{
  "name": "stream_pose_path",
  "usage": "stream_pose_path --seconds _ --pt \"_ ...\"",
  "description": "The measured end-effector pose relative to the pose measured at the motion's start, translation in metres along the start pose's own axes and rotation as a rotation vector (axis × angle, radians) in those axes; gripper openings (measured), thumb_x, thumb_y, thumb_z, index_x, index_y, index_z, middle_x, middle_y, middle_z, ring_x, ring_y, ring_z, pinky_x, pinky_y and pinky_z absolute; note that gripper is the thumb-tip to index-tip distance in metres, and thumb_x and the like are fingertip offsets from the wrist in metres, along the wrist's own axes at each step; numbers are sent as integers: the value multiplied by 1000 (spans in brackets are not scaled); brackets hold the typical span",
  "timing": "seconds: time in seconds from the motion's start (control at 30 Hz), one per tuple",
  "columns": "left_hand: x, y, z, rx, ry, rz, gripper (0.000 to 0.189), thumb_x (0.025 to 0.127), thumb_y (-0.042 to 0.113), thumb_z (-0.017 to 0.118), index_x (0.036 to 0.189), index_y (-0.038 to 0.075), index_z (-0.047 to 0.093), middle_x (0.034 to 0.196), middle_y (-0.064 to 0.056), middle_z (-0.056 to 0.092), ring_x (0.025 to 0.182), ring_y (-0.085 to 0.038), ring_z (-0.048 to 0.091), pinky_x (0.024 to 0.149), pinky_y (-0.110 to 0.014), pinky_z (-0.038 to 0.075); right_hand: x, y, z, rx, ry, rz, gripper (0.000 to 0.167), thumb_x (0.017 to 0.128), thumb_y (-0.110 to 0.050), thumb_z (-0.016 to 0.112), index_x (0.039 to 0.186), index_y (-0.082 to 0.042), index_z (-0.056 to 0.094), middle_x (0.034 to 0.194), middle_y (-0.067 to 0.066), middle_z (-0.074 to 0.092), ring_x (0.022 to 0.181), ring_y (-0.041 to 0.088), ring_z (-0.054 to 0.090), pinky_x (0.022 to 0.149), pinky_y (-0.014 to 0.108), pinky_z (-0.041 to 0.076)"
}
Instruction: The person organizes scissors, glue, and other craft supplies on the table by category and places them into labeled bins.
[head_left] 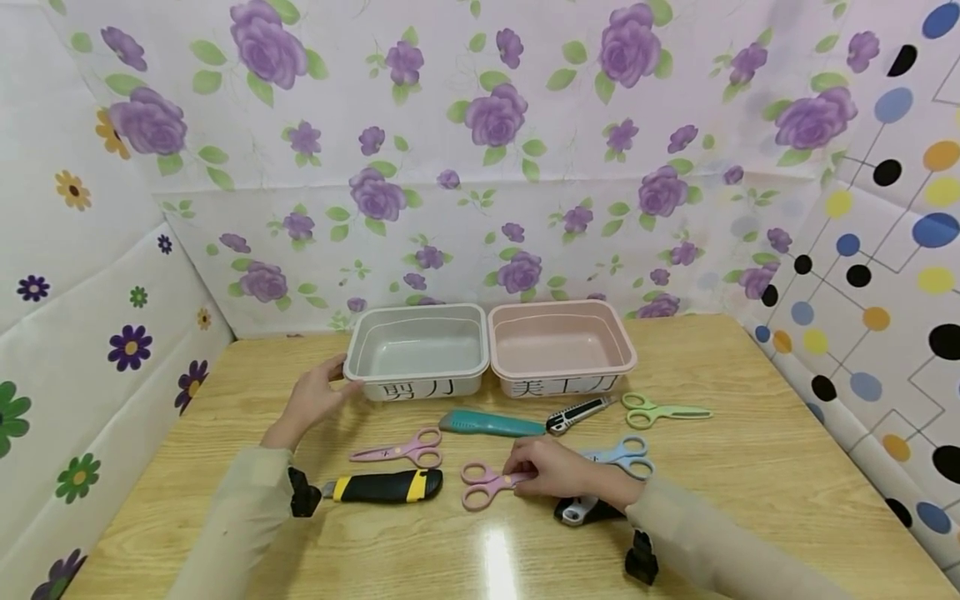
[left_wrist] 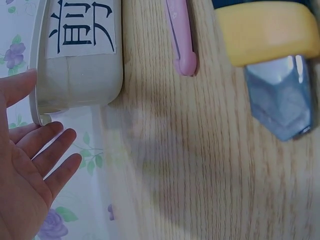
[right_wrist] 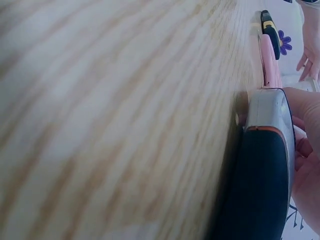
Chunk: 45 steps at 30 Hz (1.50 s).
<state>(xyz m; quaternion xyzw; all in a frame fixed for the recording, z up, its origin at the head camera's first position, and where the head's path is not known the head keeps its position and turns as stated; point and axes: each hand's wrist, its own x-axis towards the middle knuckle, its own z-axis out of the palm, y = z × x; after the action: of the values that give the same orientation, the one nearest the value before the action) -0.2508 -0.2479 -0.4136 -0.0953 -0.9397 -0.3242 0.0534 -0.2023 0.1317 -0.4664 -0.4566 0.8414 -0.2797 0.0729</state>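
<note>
My right hand (head_left: 551, 468) pinches a pair of pink scissors (head_left: 501, 481) near the blades, with the ring handles pointing left; the blades are hidden under the fingers. Under the right wrist lies a black and silver utility knife (head_left: 577, 510), large in the right wrist view (right_wrist: 260, 175). Blue scissors (head_left: 626, 456) lie just behind that wrist. At the left end of a grey box (head_left: 412, 354), my left hand (head_left: 313, 400) touches the rim with thumb and fingers, the fingers fairly straight (left_wrist: 30, 165). The box's front bears a label with black characters.
A pink labelled box (head_left: 558, 350) stands beside the grey one. Between hands and boxes lie a teal cutter (head_left: 491, 423), a silver-black cutter (head_left: 579, 413) and green scissors (head_left: 667, 412). More pink scissors (head_left: 405, 450) and a black-yellow utility knife (head_left: 390, 487) lie left. Patterned cloth surrounds the table.
</note>
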Motion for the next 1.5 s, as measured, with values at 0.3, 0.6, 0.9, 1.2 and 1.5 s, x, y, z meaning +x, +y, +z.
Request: stream_pose_path --seconds 0.3,0.6,0.9,1.2,1.5 --pt "1 -1 -1 -1 0 -5 66 89 35 58 136 -5 35 122 -26 53 110 -42 51 91 -58 37 1 -2 -1 -11 14 -50 9 78 -11 68 88 -11 70 79 -6 55 65 2 47 56 10 39" --pt "-1 0 -1 -5 -3 -17 64 88 30 59 137 -4 36 122 -26 53 109 -41 52 90 -58 38 4 -6 -8 -73 -32 -40 13 76 -11 68 89 -11 70 79 -7 54 66 0 46 58 11 39" --pt "0 0 -1 -7 0 -18 66 88 31 59 137 -6 34 122 -27 52 110 -41 52 92 -57 37 7 -7 -16 -85 -22 -22 14 75 -9 66 89 -10 70 78 -8 55 67 0 47 59 12 41" --pt "0 -1 -1 -13 -7 -30 68 88 32 60 137 -7 33 122 -27 52 110 -40 52 92 -56 38 17 -10 -32 -130 12 -63 11 73 -8 67 84 -9 70 76 -5 56 66 1 51 58 11 43" --pt "1 -2 -2 -14 -18 -47 68 88 32 60 137 -6 33 124 -27 51 111 -40 51 92 -55 38 27 -13 -44 -148 7 -67 11 75 -9 67 86 -10 70 77 -6 54 66 1 49 58 12 42"
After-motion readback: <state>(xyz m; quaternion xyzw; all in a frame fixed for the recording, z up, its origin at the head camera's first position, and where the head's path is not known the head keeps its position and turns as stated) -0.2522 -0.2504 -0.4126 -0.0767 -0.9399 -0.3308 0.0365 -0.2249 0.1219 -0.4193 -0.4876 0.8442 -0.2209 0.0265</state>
